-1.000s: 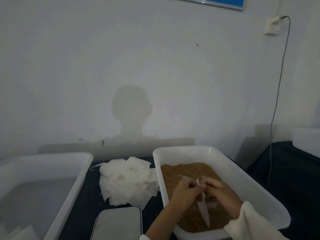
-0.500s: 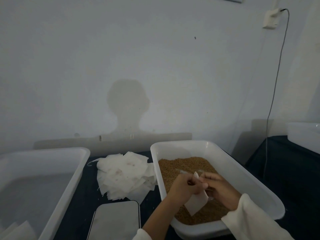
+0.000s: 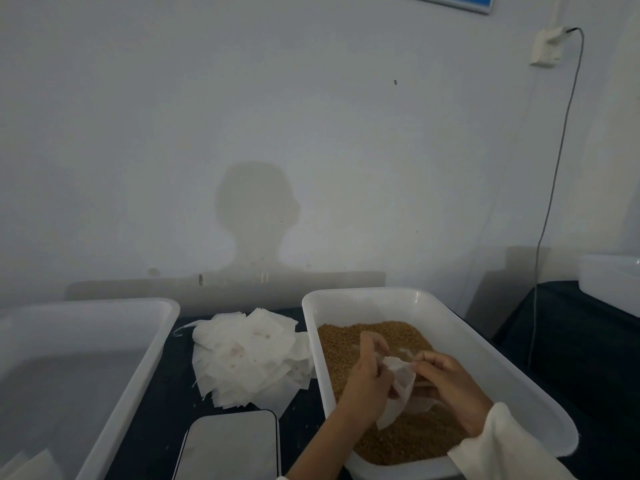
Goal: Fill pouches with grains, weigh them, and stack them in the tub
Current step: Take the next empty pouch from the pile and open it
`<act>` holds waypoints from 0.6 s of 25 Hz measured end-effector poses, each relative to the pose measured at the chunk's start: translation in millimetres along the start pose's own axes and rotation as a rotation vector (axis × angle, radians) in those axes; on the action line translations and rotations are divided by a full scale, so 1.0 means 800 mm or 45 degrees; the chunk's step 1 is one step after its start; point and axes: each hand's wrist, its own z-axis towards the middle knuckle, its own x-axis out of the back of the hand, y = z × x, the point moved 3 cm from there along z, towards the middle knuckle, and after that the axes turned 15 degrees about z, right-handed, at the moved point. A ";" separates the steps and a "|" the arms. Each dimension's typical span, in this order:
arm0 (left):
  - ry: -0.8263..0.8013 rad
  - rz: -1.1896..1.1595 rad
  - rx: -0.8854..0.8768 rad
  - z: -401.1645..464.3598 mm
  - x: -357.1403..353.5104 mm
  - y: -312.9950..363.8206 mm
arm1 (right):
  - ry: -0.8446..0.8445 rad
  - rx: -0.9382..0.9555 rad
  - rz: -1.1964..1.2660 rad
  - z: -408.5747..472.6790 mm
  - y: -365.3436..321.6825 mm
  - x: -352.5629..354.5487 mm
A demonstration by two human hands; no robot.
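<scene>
A white tub (image 3: 485,344) on the right holds brown grains (image 3: 349,341). Over the grains I hold one small white pouch (image 3: 398,386). My left hand (image 3: 367,379) pinches its left edge and my right hand (image 3: 450,382) pinches its right edge, pulling its mouth apart. The pouch's lower end hangs down to the grains. A heap of loose white pouches (image 3: 249,358) lies on the dark table between the two tubs. A second white tub (image 3: 104,358) stands at the left with a few filled pouches (image 3: 27,465) in its near corner.
A flat scale with a grey glossy top (image 3: 228,445) sits at the table's front edge between the tubs. Another white container (image 3: 609,282) stands at far right on a dark surface. A cable (image 3: 547,216) hangs down the wall from a socket.
The pouch has turned from a thin edge-on strip to a spread shape with its mouth pulled open. Both hands stay over the grains, close together.
</scene>
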 end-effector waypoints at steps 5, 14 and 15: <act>0.012 0.517 -0.168 -0.002 -0.014 0.002 | 0.028 0.055 -0.128 -0.001 0.000 0.001; 0.245 0.779 -0.408 -0.013 -0.015 0.012 | 0.189 0.017 -0.519 0.025 0.013 0.035; 0.277 0.768 -0.439 -0.014 -0.014 0.015 | 0.123 -0.023 -0.727 0.026 0.015 0.039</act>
